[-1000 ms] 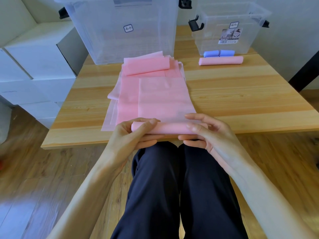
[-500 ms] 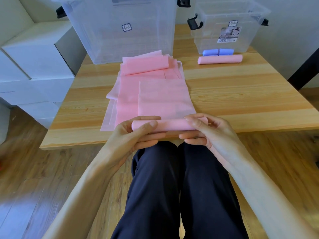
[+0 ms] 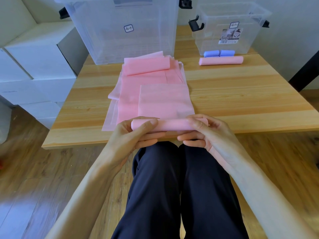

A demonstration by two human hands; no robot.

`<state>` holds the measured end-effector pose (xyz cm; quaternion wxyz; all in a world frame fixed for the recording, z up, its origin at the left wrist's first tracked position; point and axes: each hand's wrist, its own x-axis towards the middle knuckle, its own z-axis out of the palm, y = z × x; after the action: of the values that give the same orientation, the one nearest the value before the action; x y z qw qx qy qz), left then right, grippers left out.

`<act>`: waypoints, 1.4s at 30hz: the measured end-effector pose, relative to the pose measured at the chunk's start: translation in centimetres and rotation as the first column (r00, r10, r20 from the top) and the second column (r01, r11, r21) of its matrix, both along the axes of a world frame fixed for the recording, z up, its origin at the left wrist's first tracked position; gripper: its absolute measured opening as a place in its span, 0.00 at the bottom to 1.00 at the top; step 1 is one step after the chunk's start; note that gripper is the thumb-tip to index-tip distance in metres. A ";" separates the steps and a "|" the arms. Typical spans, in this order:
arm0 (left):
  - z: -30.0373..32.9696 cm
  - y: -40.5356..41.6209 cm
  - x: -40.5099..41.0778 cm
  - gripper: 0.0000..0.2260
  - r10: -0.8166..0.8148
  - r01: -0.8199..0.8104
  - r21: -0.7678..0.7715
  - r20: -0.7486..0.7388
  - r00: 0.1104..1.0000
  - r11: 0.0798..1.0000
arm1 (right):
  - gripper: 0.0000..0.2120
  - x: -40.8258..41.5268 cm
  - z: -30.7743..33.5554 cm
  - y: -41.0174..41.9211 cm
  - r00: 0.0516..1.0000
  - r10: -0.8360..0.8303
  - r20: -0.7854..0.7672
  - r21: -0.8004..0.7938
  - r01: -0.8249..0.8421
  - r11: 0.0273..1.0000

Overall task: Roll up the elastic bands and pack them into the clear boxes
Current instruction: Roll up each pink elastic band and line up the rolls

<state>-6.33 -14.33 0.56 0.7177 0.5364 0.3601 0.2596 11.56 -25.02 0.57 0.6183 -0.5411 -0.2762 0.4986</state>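
A pink elastic band [image 3: 164, 102] lies flat on the wooden table [image 3: 241, 100], its near end wound into a roll [image 3: 172, 125] at the table's front edge. My left hand [image 3: 131, 137] grips the roll's left end, thumb on top. My right hand [image 3: 205, 133] grips its right end the same way. More pink bands [image 3: 146, 66] lie stacked beneath, one partly rolled at the far end. A finished pink roll [image 3: 221, 60] and a blue roll [image 3: 219, 53] lie in front of the small clear box [image 3: 229, 28]. A large clear box [image 3: 124, 28] stands behind the stack.
White cartons [image 3: 34, 69] are stacked on the floor left of the table. My legs in dark trousers [image 3: 172, 187] sit under the table's front edge. A dark post [image 3: 305, 73] stands at the right. Bare tabletop stretches right of the bands.
The roll has advanced a little farther up the flat band and grown slightly thicker. Both hands keep their hold on its ends.
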 end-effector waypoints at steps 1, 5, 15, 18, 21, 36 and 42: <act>0.0 0.0 0.0 0.15 0.010 -0.010 -0.003 0.000 1.000 1.000 | 0.18 0.1 -0.1 -0.1 1.000 0.013 0.005 0.004 -0.013 1.000; -0.2 0.1 -0.1 0.17 -0.022 0.022 0.006 0.006 1.000 1.000 | 0.16 0.1 -0.2 -0.1 0.999 0.009 0.036 0.006 -0.009 1.000; -0.6 0.1 -0.1 0.17 0.013 -0.014 0.048 0.013 1.000 0.999 | 0.15 0.1 -0.4 0.1 1.000 -0.015 0.012 -0.021 0.016 1.000; -0.5 0.1 -0.1 0.16 0.010 -0.011 0.039 0.016 1.000 0.999 | 0.16 0.2 -0.3 0.0 1.000 -0.001 0.018 -0.022 0.001 1.000; -0.6 0.1 -0.1 0.15 0.008 -0.008 0.054 0.000 1.000 0.998 | 0.17 0.3 -0.3 -0.2 0.999 0.028 0.023 -0.015 -0.027 1.000; -0.8 0.0 -0.1 0.11 0.061 -0.062 0.062 0.020 0.998 0.996 | 0.15 0.3 -0.8 0.0 0.999 -0.006 0.041 0.031 0.005 0.999; -0.5 -0.1 -0.1 0.11 0.042 -0.044 0.050 0.039 0.998 0.998 | 0.14 0.1 -0.7 -0.1 0.998 -0.015 0.055 0.008 0.015 1.000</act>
<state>-6.46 -14.41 0.05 0.7048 0.5416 0.3514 0.2941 11.68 -25.08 -0.12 0.6162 -0.5543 -0.2907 0.4781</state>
